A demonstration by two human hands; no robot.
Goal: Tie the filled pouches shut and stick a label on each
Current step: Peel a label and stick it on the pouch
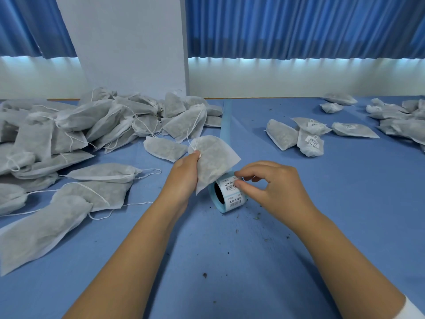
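While the left grip (184, 171) closes thumb and curled fingers round one filled pouch (213, 157), holding it upright with its lower corner just over the label roll (230, 200), the right grip (273, 187) pinches the edge of the topmost label (227, 183) between thumb and forefinger, its other fingers loosely curled above. Keeping the pouch that close to the roll looks deliberate, since a peeled label would have only a short way to travel before being pressed on. The roll lies on its side on the counter (230, 261) with its dark core facing the person. Its spent pale-blue backing strip (226, 118) runs away across the counter, so the next label comes up on top. The pouch is thin, white, non-woven fabric, soft and slightly translucent, and grey-green filling shows through as a lumpy bulge. A white drawstring (190, 143) trails from its top by the thumb, though whether it is knotted cannot be told. The labels are smooth white rectangles printed with black characters and a barcode. A loose heap of similar pouches (103, 120) lies to the left with strings trailing, seemingly waiting their turn, while a few pouches already bearing labels (309, 135) lie well apart at the right. Dark crumbs (204, 275) dot the blue counter.
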